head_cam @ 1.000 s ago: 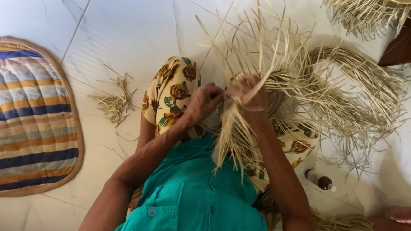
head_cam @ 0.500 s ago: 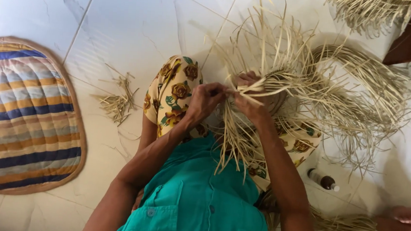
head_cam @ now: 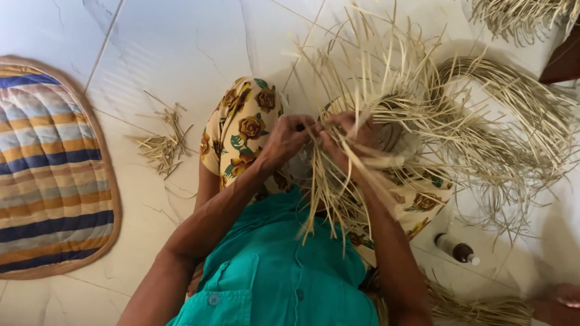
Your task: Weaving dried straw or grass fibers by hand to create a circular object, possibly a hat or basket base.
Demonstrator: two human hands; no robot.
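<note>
A half-woven piece of pale straw strips rests over my lap, its loose ends fanning out in all directions. My left hand pinches strips at the piece's near edge. My right hand grips a bunch of strips right beside it, fingers closed around them. Both hands meet above my knee, which is covered by yellow flowered cloth. Long strips hang down from my right hand over my teal shirt.
A striped oval mat lies on the white tiled floor at left. A small heap of straw scraps is beside my knee. A small brown bottle lies at right, near a straw bundle. Another person's foot shows at the lower right.
My hands have stayed together at the weave's edge, working the strips; the right hand has shifted slightly and the strips in it have bent lower.
</note>
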